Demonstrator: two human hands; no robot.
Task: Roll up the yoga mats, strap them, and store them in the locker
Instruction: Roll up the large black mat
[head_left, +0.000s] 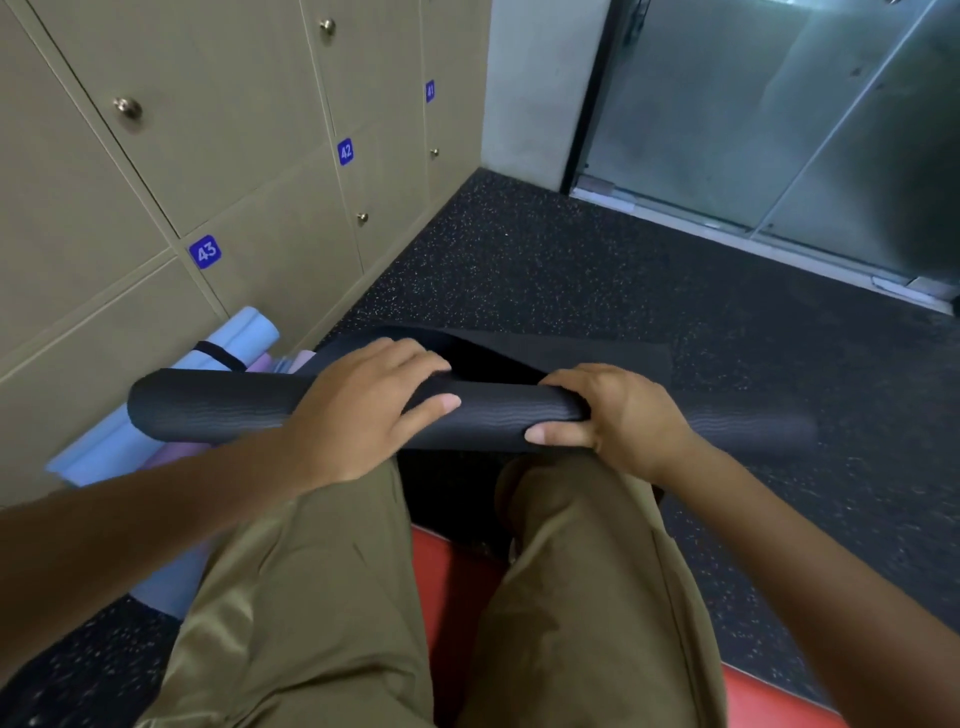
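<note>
A black yoga mat (218, 408) lies rolled across my knees, its loose end still trailing onto the floor ahead. My left hand (358, 410) rests over the middle of the roll, fingers curved across its top and thumb along the near side. My right hand (618, 415) grips the roll further right, fingers curled over the top and thumb underneath. A rolled light blue mat (104, 447) with a black strap (221, 355) lies on the floor by the lockers (270, 104), with a lilac mat (182, 449) beside it.
Beige locker doors numbered 41, 42 and 43 line the left wall, all closed. Dark speckled floor (571, 270) stretches ahead to a glass door (779, 114) at the right. I sit on a red seat (452, 582).
</note>
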